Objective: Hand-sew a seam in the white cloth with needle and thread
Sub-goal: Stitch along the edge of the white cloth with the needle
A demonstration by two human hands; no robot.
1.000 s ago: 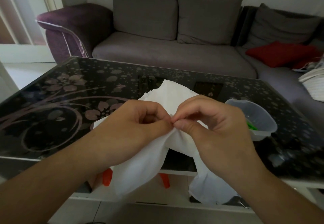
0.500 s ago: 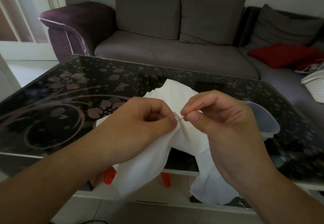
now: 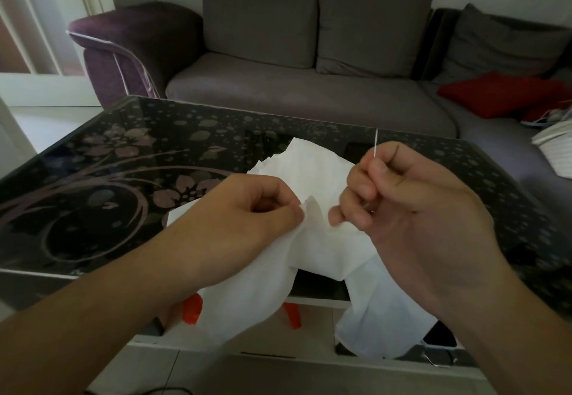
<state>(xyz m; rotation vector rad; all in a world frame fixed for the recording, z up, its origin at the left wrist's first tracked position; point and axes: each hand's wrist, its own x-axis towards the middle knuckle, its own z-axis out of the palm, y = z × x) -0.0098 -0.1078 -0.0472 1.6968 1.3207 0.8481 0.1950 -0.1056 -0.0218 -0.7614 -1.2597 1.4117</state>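
The left hand (image 3: 247, 209) pinches a small fold of the white cloth (image 3: 318, 240) between thumb and curled fingers. The right hand (image 3: 411, 209) pinches a thin shiny needle (image 3: 375, 144) that points straight up above the fingers, apart from the cloth. The thread is too thin to see. The cloth is soft and wrinkly; it lies on the near edge of the counter (image 3: 123, 178) and hangs down over the front. The counter is dark, smooth glass with pale flowers and swirls on it. Something orange (image 3: 192, 309) peeks out under the cloth, below the counter. Behind stands a grey sofa (image 3: 309, 97) with a purple arm and a red cushion (image 3: 501, 93). No words can be read anywhere.
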